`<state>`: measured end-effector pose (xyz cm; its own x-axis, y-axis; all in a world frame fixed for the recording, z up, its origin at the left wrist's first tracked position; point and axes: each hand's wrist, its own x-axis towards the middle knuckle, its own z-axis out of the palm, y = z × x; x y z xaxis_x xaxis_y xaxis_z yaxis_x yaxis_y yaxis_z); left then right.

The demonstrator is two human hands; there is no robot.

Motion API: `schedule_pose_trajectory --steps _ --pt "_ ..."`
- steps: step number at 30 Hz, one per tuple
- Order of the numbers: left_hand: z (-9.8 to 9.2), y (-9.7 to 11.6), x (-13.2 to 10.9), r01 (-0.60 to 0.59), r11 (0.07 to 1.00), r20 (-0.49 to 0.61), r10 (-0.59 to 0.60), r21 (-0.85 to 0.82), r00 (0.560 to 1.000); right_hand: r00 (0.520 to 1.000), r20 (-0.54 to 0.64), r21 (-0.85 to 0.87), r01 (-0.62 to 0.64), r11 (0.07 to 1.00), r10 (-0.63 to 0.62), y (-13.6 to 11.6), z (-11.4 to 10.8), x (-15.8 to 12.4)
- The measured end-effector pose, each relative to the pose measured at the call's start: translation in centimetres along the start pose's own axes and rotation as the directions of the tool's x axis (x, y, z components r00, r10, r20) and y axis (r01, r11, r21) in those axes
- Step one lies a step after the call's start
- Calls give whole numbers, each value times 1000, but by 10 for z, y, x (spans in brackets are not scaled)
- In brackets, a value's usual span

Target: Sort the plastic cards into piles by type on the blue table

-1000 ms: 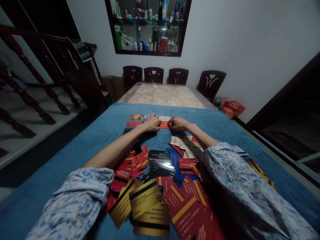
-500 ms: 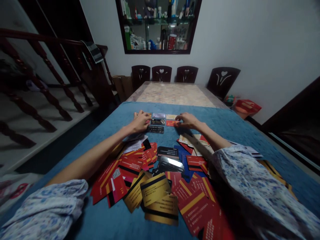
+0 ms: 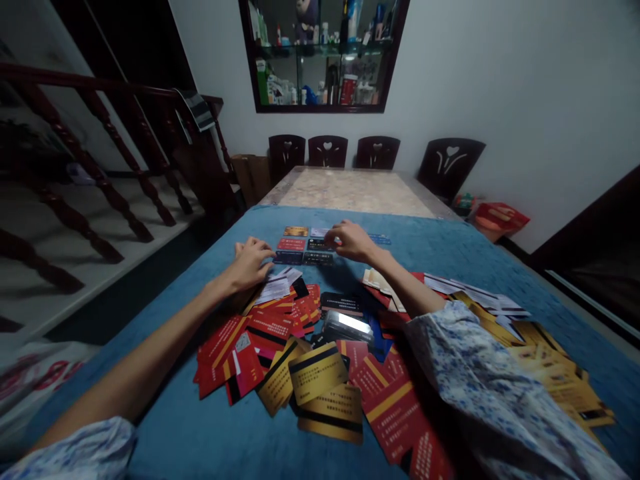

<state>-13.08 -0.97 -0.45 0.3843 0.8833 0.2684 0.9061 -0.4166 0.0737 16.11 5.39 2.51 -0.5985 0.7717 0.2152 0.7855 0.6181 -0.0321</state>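
Rows of cards lie flat on the blue cloth [image 3: 190,433]. My left hand [image 3: 247,265] rests at the left end of a dark blue card [image 3: 289,258], fingers bent and apart, thumb close to the card's edge. Over the right end of a black card [image 3: 316,244] hovers or rests my right hand [image 3: 353,241], its fingers loosely curved and apart; contact is unclear. A gold card [image 3: 296,231], a red card [image 3: 291,244], a pale card [image 3: 318,232] and another black card [image 3: 318,258] complete the visible left columns. A blue card [image 3: 380,239] shows beyond my right hand, which hides other cards.
Nearer me spread piles of red cards [image 3: 220,357], gold cards [image 3: 330,413], dark red cards [image 3: 395,417] and black cards [image 3: 343,303]. More yellow cards [image 3: 560,380] lie right of my sleeve. Chairs [image 3: 327,152] line the table's far end.
My left hand has moved left and nearer, uncovering the gold and red cards; the dark blue card now shows. My right hand has shifted left to the black card. The view has tilted slightly.
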Motion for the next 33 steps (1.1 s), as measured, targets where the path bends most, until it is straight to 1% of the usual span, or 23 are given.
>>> schedule_pose_trajectory --steps 5,8,12,14,19,23,27,29,33 --pt "-8 -2 -24 73 997 12 -74 24 997 994 -1 59 105 993 -105 -33 2 12" --pt "-15 -2 -36 117 992 33 -118 47 992 979 -18 103 202 974 -201 -52 7 20" --pt "-27 1 -48 153 981 88 -164 120 983 939 -37 161 344 925 -343 -80 15 30" --pt "-33 4 -52 166 976 124 -184 140 975 915 -24 187 400 897 -403 -94 18 33" --pt "-43 14 -58 171 968 256 -215 184 942 864 47 241 478 845 -502 -123 27 39" --pt "-44 19 -59 142 972 354 -202 186 913 836 141 252 488 836 -531 -135 32 36" --pt "-42 22 -60 114 973 420 -191 202 887 823 216 250 473 845 -525 -138 38 30" --pt "-41 24 -60 121 971 431 -202 207 880 822 224 251 471 845 -525 -138 39 28" --pt "-38 28 -59 138 971 418 -209 194 884 834 199 217 475 853 -515 -137 37 27"
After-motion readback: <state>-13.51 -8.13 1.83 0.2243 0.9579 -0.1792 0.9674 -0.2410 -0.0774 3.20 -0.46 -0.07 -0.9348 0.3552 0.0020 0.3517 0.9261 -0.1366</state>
